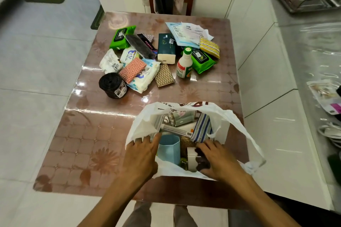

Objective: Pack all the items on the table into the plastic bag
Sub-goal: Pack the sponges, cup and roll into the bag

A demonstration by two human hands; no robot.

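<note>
A white plastic bag (186, 107) lies open at the table's near right. Inside it are a light blue cup (168, 148), a striped cloth (202, 129), a white tube (177, 130) and a dark jar with a white lid (197, 159). My left hand (142, 156) holds the bag's left rim, fingers spread over the edge. My right hand (219, 160) is inside the bag, closed on the dark jar. Further back on the table lie a black bin-bag roll (112, 85), a pink sponge (132, 69), a white bottle with a green cap (184, 64) and a dark tissue box (166, 48).
Two green wipe packs (120, 37) (202, 61), white wipe packs (145, 77), a yellow sponge (210, 47), a brown sponge (164, 75) and papers (188, 33) crowd the far half of the glossy table (88, 143). White cabinets stand right; a chair draped with clothes is behind.
</note>
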